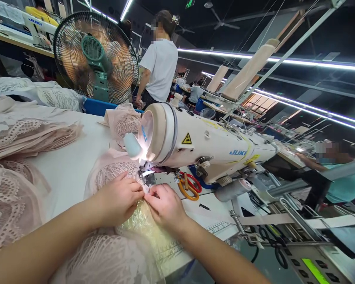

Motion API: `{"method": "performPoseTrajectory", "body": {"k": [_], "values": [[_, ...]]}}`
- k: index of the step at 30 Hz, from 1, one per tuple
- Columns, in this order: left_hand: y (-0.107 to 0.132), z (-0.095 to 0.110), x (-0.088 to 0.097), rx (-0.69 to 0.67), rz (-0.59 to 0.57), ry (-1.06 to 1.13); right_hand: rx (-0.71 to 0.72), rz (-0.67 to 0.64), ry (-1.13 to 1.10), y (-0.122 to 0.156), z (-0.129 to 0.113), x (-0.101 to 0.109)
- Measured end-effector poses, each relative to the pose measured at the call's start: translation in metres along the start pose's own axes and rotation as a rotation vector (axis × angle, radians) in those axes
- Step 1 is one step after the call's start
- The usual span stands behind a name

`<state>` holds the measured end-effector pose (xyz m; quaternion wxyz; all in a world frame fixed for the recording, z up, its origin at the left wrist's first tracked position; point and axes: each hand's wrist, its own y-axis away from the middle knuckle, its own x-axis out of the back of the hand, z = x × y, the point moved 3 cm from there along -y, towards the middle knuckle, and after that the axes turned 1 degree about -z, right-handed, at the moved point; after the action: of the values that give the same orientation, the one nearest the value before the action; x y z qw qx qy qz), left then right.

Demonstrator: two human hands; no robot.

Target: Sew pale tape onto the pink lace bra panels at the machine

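A white sewing machine (pixel 207 136) stands across the table, its lamp lit over the needle area. Just in front of its presser foot (pixel 148 176), my left hand (pixel 118 199) rests on pale pink lace fabric (pixel 112 169), fingers closed on its edge. Close beside it, my right hand (pixel 165 205) pinches the same fabric edge between thumb and forefinger. The two hands' fingertips nearly touch. More of the lace drapes down toward me under my left forearm. A yellowish clear sheet (pixel 144 225) lies on the table beneath my hands.
Orange-handled scissors (pixel 187 189) lie right of the needle. Stacked lace pieces (pixel 26 134) cover the table's left side. A large fan (pixel 96 59) stands behind, near a standing person (pixel 161 67). A thread cone (pixel 232 190) and metal tape guides (pixel 248 232) are at right.
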<state>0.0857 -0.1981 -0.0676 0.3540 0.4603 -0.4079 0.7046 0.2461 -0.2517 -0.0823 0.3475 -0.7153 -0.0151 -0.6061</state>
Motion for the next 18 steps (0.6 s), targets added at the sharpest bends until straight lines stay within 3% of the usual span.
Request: {"method": "performPoseTrajectory", "body": {"k": [8, 18], "values": [[0.0, -0.016, -0.013, 0.019, 0.002, -0.067, -0.039, -0.065, 0.009, -0.002, 0.004, -0.006], [-0.004, -0.026, -0.004, 0.073, -0.095, -0.134, -0.034, -0.01, -0.038, -0.002, 0.002, -0.003]]}}
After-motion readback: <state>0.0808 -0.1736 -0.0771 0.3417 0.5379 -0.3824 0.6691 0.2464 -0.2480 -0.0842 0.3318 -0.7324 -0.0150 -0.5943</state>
